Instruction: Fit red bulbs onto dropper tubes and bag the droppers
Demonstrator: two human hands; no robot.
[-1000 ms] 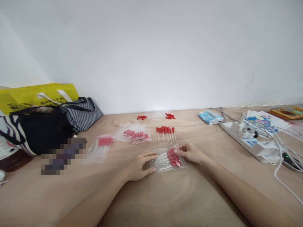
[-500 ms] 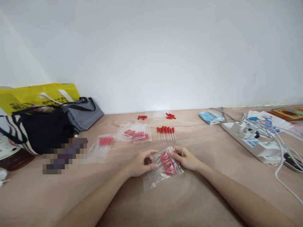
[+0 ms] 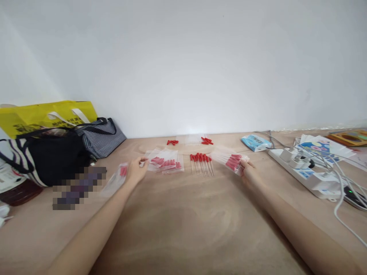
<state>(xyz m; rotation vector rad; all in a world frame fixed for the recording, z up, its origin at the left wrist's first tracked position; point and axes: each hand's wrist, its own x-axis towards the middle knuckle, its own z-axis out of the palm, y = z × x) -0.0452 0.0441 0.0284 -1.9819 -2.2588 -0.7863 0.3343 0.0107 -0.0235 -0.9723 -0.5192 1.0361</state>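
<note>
My right hand (image 3: pixel 249 172) pinches the end of a clear zip bag (image 3: pixel 219 157) of red-capped droppers (image 3: pixel 233 162), held above the table on the right. On the left, my left hand (image 3: pixel 137 170) is over the table with thumb and forefinger curved apart and nothing visible between them. Beside its fingertips lie overlapping bags of red-bulbed droppers (image 3: pixel 169 164). Another filled bag (image 3: pixel 113 185) is partly hidden behind that hand. Between the hands, loose glass droppers with red bulbs (image 3: pixel 201 162) lie in a row.
Two small piles of red rubber bulbs (image 3: pixel 172 142) flank clear glass tubes (image 3: pixel 192 140) by the wall. A blue tissue pack (image 3: pixel 256 143) and a white power strip (image 3: pixel 304 172) with cables sit right. Bags, including a striped one (image 3: pixel 100 139), stand left.
Both hands were together on the bag of droppers at the middle. The right hand has carried it to the right; the left hand has let go and moved left to the other bags.
</note>
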